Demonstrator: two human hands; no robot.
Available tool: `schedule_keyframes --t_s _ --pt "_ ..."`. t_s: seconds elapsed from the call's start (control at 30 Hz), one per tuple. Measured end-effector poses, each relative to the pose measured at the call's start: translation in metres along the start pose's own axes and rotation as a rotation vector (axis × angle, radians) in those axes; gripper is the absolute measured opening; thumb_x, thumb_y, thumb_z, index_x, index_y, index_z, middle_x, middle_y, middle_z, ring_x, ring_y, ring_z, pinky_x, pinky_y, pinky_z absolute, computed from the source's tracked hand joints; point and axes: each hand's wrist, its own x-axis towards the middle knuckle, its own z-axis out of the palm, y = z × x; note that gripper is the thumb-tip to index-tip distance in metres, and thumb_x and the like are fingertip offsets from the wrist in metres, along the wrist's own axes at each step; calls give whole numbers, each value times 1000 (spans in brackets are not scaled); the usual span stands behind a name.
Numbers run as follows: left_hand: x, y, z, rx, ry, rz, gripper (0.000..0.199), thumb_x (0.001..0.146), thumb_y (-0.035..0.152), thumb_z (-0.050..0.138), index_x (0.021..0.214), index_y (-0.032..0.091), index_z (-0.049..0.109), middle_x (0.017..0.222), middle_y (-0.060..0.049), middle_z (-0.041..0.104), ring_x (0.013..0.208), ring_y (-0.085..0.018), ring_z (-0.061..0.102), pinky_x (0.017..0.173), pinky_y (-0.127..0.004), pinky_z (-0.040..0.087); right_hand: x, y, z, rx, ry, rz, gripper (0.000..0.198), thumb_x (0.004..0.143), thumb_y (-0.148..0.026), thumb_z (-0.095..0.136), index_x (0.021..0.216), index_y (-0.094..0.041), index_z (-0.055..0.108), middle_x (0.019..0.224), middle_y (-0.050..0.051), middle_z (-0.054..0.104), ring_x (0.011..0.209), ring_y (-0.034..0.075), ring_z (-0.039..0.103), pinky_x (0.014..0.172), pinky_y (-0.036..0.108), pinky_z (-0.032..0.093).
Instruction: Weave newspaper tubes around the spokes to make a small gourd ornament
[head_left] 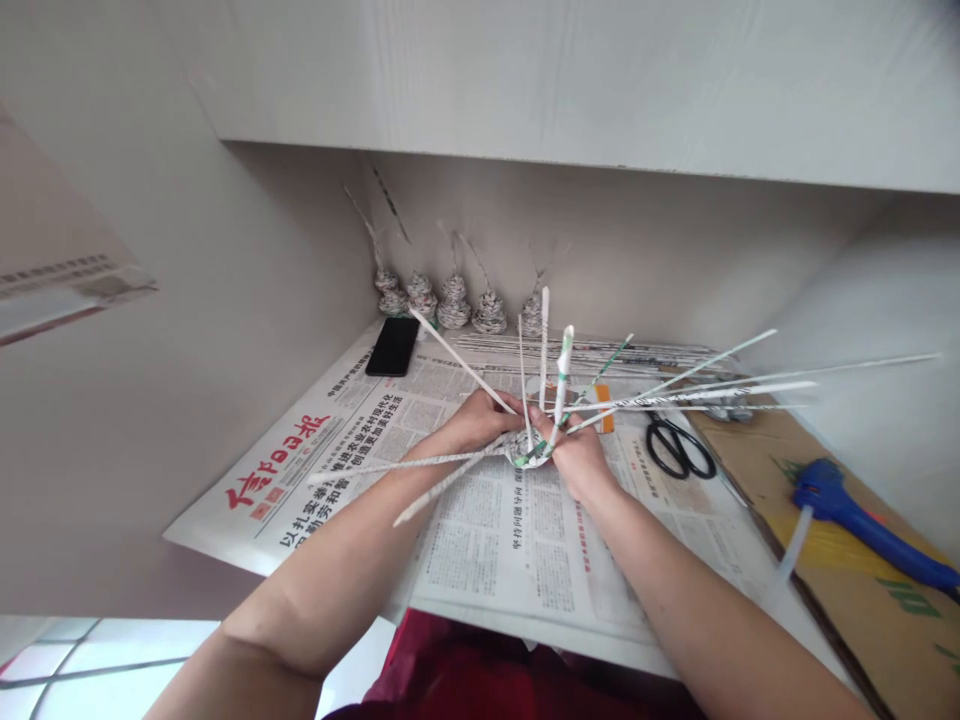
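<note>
Starting at the bottom of the frame, seeing the pale edge of the desk (637, 648) under a newspaper sheet (480, 560). Spotting a blue glue gun (862, 525) at the lower right, over flattened cardboard (739, 450), with a translucent rod (795, 545) beside it; possibly risking a knock there from a swinging right forearm.

Holding a small woven piece (527, 450) at the centre, between left hand (480, 418) and right hand (581, 458); pressing both grips narrowly around its rim and the roots of the paper sticks (564, 372), while hiding some fingertips. Being unable to tell about contact with the newspaper below. Probably courting trouble here: loosening the weave by easing either grip, creasing a stick by pulling too hard, snagging the long sticks on the black-handled scissors (680, 452) at centre right by turning the piece.

Making out an orange-edged item (605, 410) just behind the right hand, possibly a packet, and being unable to tell its contents. Seeing loose thin paper tubes (577, 352) beyond, outside any container, perhaps rolling if nudged. Noticing a black phone (392, 346) left of centre. Ending at the back with upright woven double-bulb shapes (454, 303), not seeing inside them.
</note>
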Motion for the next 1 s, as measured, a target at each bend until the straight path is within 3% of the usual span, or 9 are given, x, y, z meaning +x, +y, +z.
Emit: schedule_keyframes --t_s 0.17,0.33,0.43,0.57,0.77,1.0 --pt "1 0 -5 -71 -14 7 23 60 22 76 79 10 72 62 -1 68 55 -10 58 58 -22 46 -6 -9 2 -56 20 21 41 58 -54 78 69 -19 60 52 -1 61 40 15 54 35 26 42" --pt "2 3 -5 -119 27 -11 24 56 21 78 76 9 70 64 -3 69 57 -12 60 59 -23 47 -3 -13 -2 -146 105 -253 32 65 -48 75 67 -19 62 55 -1 61 46 13 55 45 25 44" --pt "1 4 -1 -111 63 -13 23 56 20 78 75 9 69 65 -3 68 57 -12 60 59 -23 47 4 -10 -7 -223 108 -387 26 67 -41 74 78 -19 67 67 1 67 56 14 59 54 25 47" --pt "-2 4 6 -69 100 -11 23 56 19 78 74 9 68 60 -1 66 53 -10 56 55 -21 44 8 -7 -12 -291 10 -324 29 65 -39 74 85 -19 66 68 1 68 56 15 59 54 26 46" --pt "-5 2 14 -49 49 57 19 60 18 75 75 9 69 64 -1 66 57 -10 58 59 -21 45 8 -11 -16 -414 77 -303 25 71 -41 66 82 -19 69 58 -1 60 51 13 51 50 25 39" --pt "-4 0 16 19 75 164 21 64 21 73 80 9 71 67 -2 68 57 -9 57 58 -20 44 16 -4 -13 -3 111 -106 32 60 -39 77 82 -17 68 60 -1 61 56 15 56 52 26 43"
